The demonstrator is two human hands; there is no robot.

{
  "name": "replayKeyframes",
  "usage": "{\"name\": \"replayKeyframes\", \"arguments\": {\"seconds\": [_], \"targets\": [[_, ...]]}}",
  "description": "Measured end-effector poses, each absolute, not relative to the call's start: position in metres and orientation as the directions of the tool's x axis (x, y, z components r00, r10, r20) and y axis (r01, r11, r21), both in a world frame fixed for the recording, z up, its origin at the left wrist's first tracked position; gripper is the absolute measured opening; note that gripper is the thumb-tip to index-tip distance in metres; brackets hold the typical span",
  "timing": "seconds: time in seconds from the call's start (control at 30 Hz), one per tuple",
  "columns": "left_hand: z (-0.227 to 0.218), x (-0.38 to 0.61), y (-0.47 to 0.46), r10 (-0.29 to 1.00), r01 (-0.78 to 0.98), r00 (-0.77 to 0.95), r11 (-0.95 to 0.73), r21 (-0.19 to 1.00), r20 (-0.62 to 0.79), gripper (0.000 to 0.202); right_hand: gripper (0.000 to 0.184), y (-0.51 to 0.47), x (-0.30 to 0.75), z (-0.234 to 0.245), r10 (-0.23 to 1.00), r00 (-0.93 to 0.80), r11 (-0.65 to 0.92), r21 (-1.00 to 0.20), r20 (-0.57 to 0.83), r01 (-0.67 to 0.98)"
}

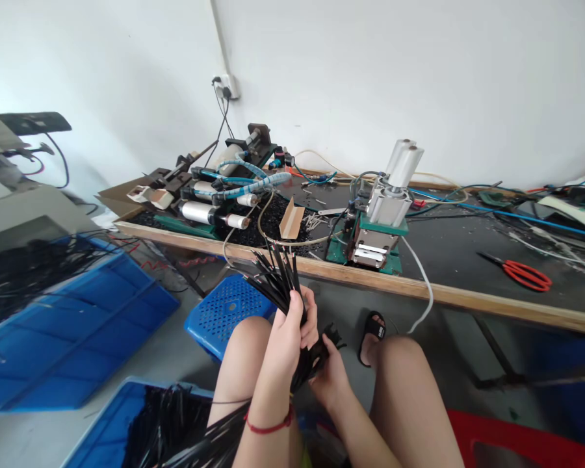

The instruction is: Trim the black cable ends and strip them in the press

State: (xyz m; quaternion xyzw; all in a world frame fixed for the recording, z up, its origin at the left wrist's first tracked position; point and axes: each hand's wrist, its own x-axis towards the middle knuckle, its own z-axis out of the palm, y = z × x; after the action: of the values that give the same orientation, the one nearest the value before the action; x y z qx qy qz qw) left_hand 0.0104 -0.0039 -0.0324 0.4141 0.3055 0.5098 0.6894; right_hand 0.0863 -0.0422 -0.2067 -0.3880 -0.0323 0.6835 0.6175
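My left hand [291,335] is closed round a bundle of thin black cables [279,276] whose cut ends fan upward toward the bench. A red string sits on that wrist. My right hand [330,374] grips the same bundle lower down, just below the left hand, above my knees. The long tails of the cables trail down left into a blue crate [108,426] by my lap. In front of the hands, on the bench, stands a small pneumatic press [383,221] with silver cylinders on a green base.
A wooden-edged workbench [468,296] carries a second machine with blue hoses [224,188], red-handled scissors [526,273] and loose wires. A blue stool [224,312] stands under it. A large blue crate [73,312] with black cables is at left, a red seat [517,442] at right.
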Motion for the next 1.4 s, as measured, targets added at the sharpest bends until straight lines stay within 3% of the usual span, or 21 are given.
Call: {"name": "replayKeyframes", "arguments": {"seconds": [0.2,0.33,0.4,0.47,0.57,0.67,0.8,0.97,1.17,1.4], "targets": [[-0.034,0.012,-0.001,0.973,-0.472,0.229,0.139,0.870,-0.031,0.062,0.091,-0.045,0.101,-0.203,0.764,-0.076,-0.548,-0.582,-0.641,-0.600],[-0.035,0.010,-0.001,0.979,-0.470,0.196,0.134,0.872,-0.045,0.059,0.096,-0.071,0.149,-0.176,0.766,-0.098,-0.619,-0.688,-0.635,-0.379],[-0.033,0.009,-0.002,0.979,-0.458,0.196,0.142,0.878,-0.056,0.058,0.090,-0.084,0.175,-0.145,0.839,-0.099,-0.545,-0.825,-0.536,-0.150],[-0.031,0.009,-0.002,0.982,-0.432,0.178,0.136,0.891,-0.064,0.057,0.075,-0.087,0.193,-0.106,0.936,-0.078,-0.335,-0.937,-0.343,0.098],[-0.030,0.011,-0.001,0.986,-0.380,0.157,0.117,0.918,-0.060,0.056,0.053,-0.068,0.196,-0.051,0.988,0.152,-0.003,-0.971,0.034,0.239],[-0.035,0.014,0.001,0.983,-0.332,0.176,0.103,0.938,-0.046,0.055,0.043,-0.036,0.179,-0.023,0.932,0.267,0.186,-0.957,0.244,0.222],[-0.045,0.014,0.002,0.977,-0.306,0.212,0.081,0.949,-0.016,0.055,0.037,-0.010,0.157,-0.018,0.920,0.229,0.295,-0.947,0.318,0.129],[-0.043,0.014,0.002,0.976,-0.298,0.216,0.057,0.953,0.009,0.058,0.047,-0.012,0.160,-0.030,0.935,0.215,0.295,-0.955,0.282,-0.029],[-0.039,0.022,0.011,0.989,-0.238,0.126,-0.045,0.970,0.077,0.048,0.060,-0.015,0.170,-0.039,0.970,0.002,0.242,-0.970,0.242,0.024],[-0.035,0.032,0.017,0.989,-0.255,0.125,0.112,0.961,-0.082,0.045,0.055,-0.009,0.173,-0.054,0.983,-0.048,0.180,-0.982,0.177,0.055]]}}
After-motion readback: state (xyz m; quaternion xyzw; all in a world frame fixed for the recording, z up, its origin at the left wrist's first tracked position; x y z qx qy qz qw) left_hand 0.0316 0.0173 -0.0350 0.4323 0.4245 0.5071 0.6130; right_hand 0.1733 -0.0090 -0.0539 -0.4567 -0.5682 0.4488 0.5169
